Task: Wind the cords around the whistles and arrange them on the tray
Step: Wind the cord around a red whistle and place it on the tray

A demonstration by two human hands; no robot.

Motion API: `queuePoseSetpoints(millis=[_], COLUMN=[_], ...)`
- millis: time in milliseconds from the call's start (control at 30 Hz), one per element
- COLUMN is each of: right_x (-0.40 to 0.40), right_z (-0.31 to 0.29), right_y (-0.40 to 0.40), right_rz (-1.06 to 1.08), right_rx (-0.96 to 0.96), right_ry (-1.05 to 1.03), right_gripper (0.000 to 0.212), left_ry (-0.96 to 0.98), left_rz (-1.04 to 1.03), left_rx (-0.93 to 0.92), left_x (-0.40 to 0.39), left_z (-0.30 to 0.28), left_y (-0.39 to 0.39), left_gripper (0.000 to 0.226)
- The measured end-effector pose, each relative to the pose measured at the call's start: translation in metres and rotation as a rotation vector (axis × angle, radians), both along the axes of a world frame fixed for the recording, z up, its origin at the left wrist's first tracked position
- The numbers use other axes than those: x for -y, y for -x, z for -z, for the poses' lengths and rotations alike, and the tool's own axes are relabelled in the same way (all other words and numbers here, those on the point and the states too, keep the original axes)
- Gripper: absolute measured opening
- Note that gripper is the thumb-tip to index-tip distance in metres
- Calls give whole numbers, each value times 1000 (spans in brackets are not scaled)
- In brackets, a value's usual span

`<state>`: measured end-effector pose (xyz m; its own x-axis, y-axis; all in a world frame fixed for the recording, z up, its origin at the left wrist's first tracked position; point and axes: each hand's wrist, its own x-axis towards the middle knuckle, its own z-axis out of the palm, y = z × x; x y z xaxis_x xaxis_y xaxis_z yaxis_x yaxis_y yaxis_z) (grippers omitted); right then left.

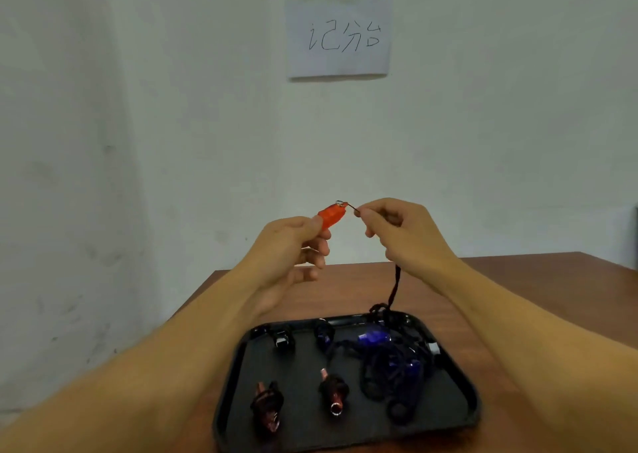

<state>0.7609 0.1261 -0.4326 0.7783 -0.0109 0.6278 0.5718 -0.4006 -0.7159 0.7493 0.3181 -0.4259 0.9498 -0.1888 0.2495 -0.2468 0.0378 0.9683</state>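
The orange whistle [330,215] is held up above the tray [464,388], its body pinched in the left hand [288,245], the ring end just beyond those fingertips. The right hand [400,231] nips its dark cord [394,288] close beside the ring, fingers closed; the rest hangs below toward the tray. Four wound whistles [334,393] already lie there; a tangle of blue whistles [386,359] looks still unwound, so roughly half remains.

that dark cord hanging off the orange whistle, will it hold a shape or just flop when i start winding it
Probably floppy: the dark cord hangs limp from the right hand and piles loosely at the tray edge. It looks light, so the orange whistle in the left hand likely needs holding steady.
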Motion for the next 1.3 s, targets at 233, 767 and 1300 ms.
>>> queuePoseSetpoints(millis=[233,767,1300], right_x=[-24,-48,-36], right_z=[-12,-55,-39], right_y=[5,54,47], right_rz=[38,-22,-534], right_rx=[68,-19,-359], right_ry=[-117,1022,5], right_gripper=[8,22,31], left_ry=[327,-1294,-305], left_rz=[171,-308,59], left_rx=[-121,892,722], left_x=[-11,-38,-41], left_z=[-26,17,16], left_y=[16,27,52], left_gripper=[23,14,18])
